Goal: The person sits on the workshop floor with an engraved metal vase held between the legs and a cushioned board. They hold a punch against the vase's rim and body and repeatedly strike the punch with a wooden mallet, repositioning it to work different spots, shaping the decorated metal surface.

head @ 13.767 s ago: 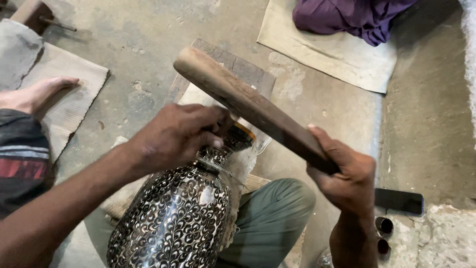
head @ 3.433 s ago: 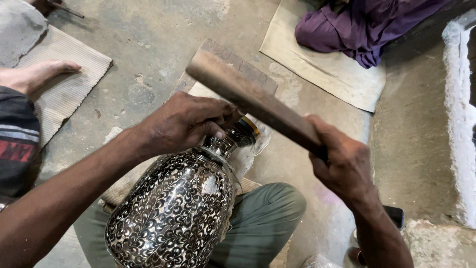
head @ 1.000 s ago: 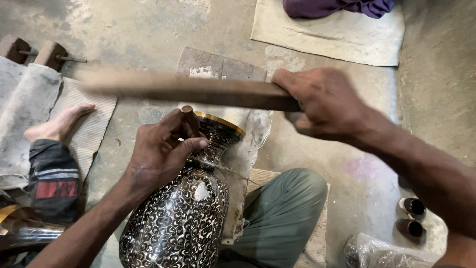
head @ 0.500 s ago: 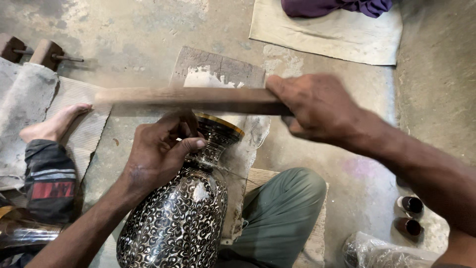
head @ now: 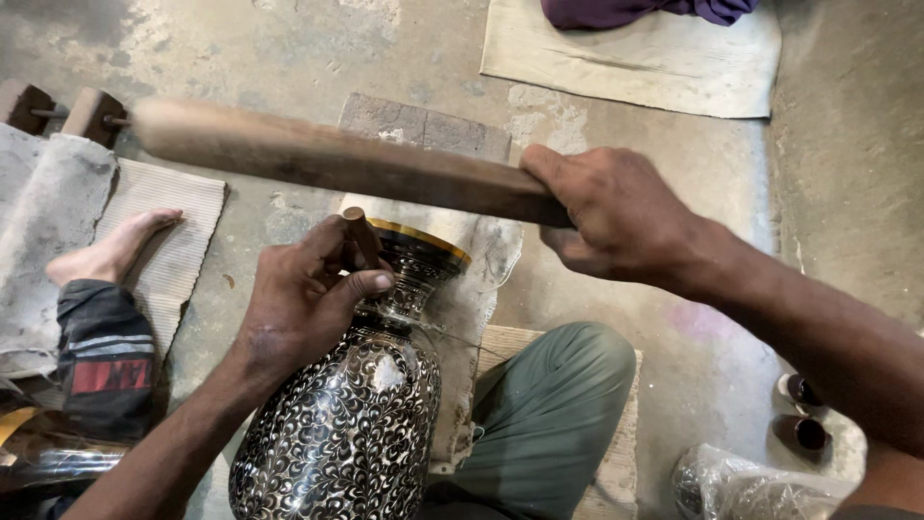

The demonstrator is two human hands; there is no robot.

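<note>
One patterned vase (head: 342, 424) leans against your knee (head: 549, 404) on the floor (head: 289, 39); your left hand (head: 298, 299) fingers clamp a small peg (head: 361, 236) at its rim, steadying it, while your right hand (head: 616, 217) grips the wooden bat (head: 327, 159) above.

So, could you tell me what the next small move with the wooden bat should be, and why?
Probably a short, controlled swing down onto the small tool that the left hand holds at the vase neck. The right hand has the bat raised just above it, and the fingers steady the tool there.
</note>
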